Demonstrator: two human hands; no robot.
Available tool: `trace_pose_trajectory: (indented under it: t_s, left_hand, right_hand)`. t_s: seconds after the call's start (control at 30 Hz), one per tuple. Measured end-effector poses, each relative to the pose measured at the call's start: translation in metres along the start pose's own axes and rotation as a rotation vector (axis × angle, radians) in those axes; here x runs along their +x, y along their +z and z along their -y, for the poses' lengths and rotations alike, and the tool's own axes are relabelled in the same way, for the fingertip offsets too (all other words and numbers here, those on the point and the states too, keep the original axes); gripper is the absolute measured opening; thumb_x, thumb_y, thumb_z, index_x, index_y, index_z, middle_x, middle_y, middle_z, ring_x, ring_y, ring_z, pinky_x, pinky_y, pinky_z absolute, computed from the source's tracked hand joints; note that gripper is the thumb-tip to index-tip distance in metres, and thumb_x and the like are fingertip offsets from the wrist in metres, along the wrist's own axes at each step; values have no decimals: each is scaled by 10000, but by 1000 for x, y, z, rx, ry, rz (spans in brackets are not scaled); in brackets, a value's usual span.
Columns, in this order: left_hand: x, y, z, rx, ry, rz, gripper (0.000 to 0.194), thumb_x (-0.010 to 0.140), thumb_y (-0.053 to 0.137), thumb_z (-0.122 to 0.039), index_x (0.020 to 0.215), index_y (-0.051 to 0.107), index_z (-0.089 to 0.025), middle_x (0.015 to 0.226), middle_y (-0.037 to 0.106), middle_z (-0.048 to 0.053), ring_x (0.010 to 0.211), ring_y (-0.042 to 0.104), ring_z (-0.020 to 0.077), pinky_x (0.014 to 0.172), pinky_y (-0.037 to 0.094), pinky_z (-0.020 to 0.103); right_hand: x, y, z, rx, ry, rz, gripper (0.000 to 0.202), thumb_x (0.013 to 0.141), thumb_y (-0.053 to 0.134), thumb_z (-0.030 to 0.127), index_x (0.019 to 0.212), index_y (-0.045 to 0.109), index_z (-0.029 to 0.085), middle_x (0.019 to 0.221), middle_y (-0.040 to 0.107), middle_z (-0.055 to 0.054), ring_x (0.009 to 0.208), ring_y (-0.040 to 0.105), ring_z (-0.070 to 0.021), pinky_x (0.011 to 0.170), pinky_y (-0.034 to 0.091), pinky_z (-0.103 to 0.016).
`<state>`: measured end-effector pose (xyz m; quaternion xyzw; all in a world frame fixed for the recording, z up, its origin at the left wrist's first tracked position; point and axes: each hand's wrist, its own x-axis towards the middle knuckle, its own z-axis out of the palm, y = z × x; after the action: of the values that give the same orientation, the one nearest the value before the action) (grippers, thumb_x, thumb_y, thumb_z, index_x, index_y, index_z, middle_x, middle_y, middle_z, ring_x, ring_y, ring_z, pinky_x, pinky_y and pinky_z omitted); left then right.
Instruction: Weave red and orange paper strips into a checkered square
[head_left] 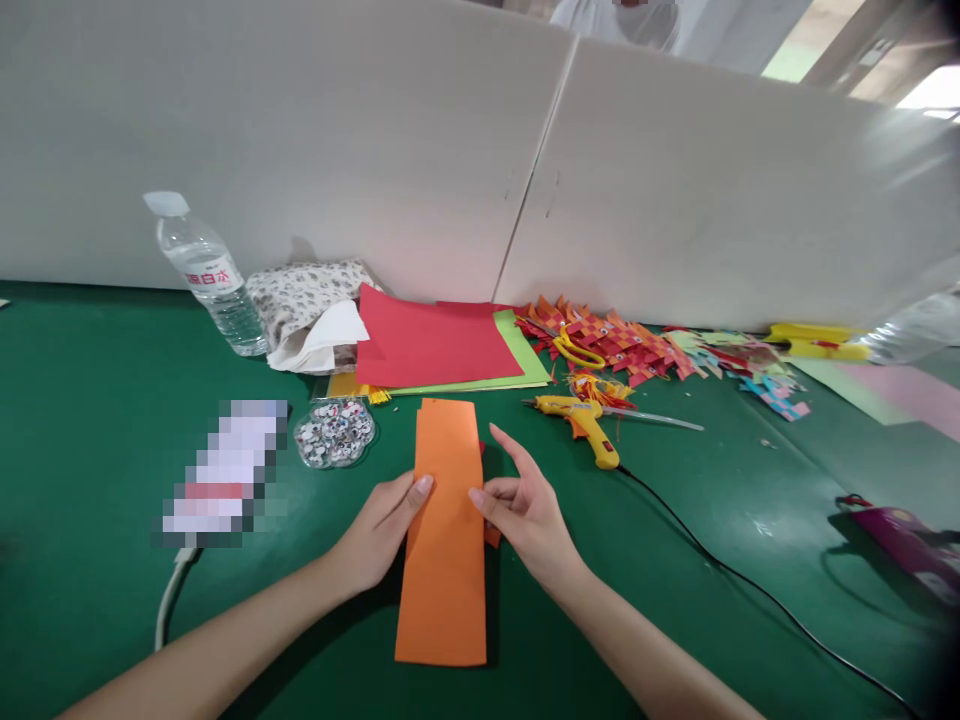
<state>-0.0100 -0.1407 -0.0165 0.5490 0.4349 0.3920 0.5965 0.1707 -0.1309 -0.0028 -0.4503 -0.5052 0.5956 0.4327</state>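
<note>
A long strip of folded orange paper (pixel 444 590) stands out in front of me, slightly raised above the green table. My left hand (pixel 386 525) grips its left edge, thumb on the front face and the other fingers hidden behind. On the right edge, my right hand (pixel 529 510) pinches the paper between thumb and curled fingers, with the index finger stretched upward. A bit of red and orange shows behind the paper near the right fingers; I cannot tell what it is.
A yellow glue gun (pixel 589 420) with a black cord lies right. Behind are red paper sheets (pixel 442 345), yellow scissors (pixel 577 350) and woven paper pieces (pixel 630 350). Left are a tub of googly eyes (pixel 335 432), a blurred phone (pixel 229 475) and a water bottle (pixel 214 280).
</note>
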Motion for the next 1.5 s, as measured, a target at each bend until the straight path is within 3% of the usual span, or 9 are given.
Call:
trace_pose_trajectory:
  t_s: [0.17,0.5,0.73,0.9,1.17,1.27,1.33,1.43,1.5]
  left_hand:
    - [0,-4,-1,219,33,177,416,907,327,-485,669,465,-172,638,445,-10,590,392,119,544,338,220]
    - [-1,-5,-3,465,104,227,447,924,265,-465,584,351,-189,566,340,-35,533,346,114,524,247,235]
    - [-2,-3,-2,643,189,230,443,931,278,-422,555,313,-189,518,300,-42,474,315,112,512,189,256]
    - [-2,-4,-1,691,214,251,430,937,265,-399,569,334,-188,530,309,-37,486,350,117,520,198,254]
    - [-2,-4,0,728,204,260,419,946,249,-396,590,283,-177,535,285,-46,491,332,99,518,198,244]
    - [-2,-4,1,754,218,264,411,949,245,-388,600,292,-175,543,299,-45,504,341,98,526,198,247]
    - [-2,-4,0,744,203,263,414,948,243,-392,598,288,-175,542,303,-45,502,341,97,524,202,246]
    - [-2,-4,-3,687,164,259,425,944,239,-411,591,278,-179,539,312,-44,495,339,97,514,213,238]
    - [-2,-4,-4,644,144,257,425,943,239,-418,592,278,-182,541,322,-42,500,344,98,512,224,230]
  right_hand:
    - [1,1,-4,-10,13,-64,764,776,642,388,1401,229,235,619,599,47,563,572,-138,539,462,-257]
    - [1,4,-1,144,41,-73,618,834,546,457,1378,317,273,952,651,-35,878,623,-212,708,501,-315]
    - [3,-1,-1,103,29,-213,615,813,565,487,1360,367,287,688,608,5,708,600,-195,651,484,-324]
    - [6,-4,-2,86,-9,-247,618,796,559,533,1344,403,294,973,661,-57,980,583,-259,796,485,-403]
    - [10,-6,-10,-56,-133,-377,501,838,470,555,1253,517,279,1348,486,-21,1273,383,-238,1001,359,-389]
    - [10,-6,-7,-119,-94,-382,468,844,468,541,1226,537,280,1328,498,-25,1171,481,-237,895,438,-352]
    - [9,-5,-3,-133,-38,-362,478,841,475,537,1241,519,281,1103,620,-49,881,603,-204,667,494,-297]
    - [7,-5,3,-118,17,-302,533,835,497,527,1308,434,289,558,507,35,434,436,-114,379,351,-218]
    - [6,-5,6,-113,9,-277,567,832,509,518,1337,386,292,465,370,75,369,320,-91,335,282,-199]
